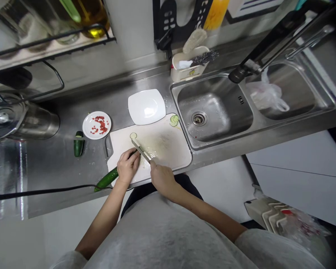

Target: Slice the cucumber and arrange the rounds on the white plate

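My left hand (127, 166) is closed around a long green cucumber (108, 179) that lies slantwise over the left part of the white cutting board (173, 153). A knife (140, 151) is gripped in my right hand (162, 179), its blade against the cucumber's end just beyond my left fingers. One round cucumber slice (133, 135) lies flat on the board past the knife tip. Several overlapping slices (174, 120) rest at the board's far right corner. The cucumber's cut face is partly hidden by my fingers and the blade.
Behind the board stands a white square plate (147, 106). To the left are a small plate (96, 125) with red berries and cucumber end pieces (78, 147). A black cable (44, 191) crosses the counter. A steel sink (215, 112) borders the board's right side.
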A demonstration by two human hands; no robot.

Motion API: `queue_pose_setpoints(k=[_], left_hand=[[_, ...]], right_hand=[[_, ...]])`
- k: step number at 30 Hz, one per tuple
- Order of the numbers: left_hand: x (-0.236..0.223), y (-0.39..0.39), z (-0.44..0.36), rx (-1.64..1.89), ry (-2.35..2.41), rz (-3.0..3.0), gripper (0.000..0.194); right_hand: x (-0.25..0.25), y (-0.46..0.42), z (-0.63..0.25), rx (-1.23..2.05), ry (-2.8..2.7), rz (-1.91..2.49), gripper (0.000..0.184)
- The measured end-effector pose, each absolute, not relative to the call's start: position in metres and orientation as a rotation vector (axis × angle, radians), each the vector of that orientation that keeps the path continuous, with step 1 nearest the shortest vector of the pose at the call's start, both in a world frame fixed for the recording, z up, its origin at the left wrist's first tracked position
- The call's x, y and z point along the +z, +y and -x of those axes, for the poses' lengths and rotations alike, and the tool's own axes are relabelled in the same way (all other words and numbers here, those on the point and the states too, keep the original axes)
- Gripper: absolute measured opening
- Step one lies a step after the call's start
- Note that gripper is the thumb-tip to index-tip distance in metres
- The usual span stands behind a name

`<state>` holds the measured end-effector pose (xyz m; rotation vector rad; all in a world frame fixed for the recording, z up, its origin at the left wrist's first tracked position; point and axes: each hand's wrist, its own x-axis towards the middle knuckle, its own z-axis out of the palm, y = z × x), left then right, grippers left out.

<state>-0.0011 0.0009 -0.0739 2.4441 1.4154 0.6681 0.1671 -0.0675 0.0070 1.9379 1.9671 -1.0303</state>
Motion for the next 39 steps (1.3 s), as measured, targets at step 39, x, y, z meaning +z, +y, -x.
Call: queue_pose_setpoints(k=[39], left_hand=[[-0.075,0.004,0.002,0.651,1.391,-2.344,0.024]], right_hand=[[0.012,-0.052,-0.176,-1.193,1.889,-1.886,0.029]])
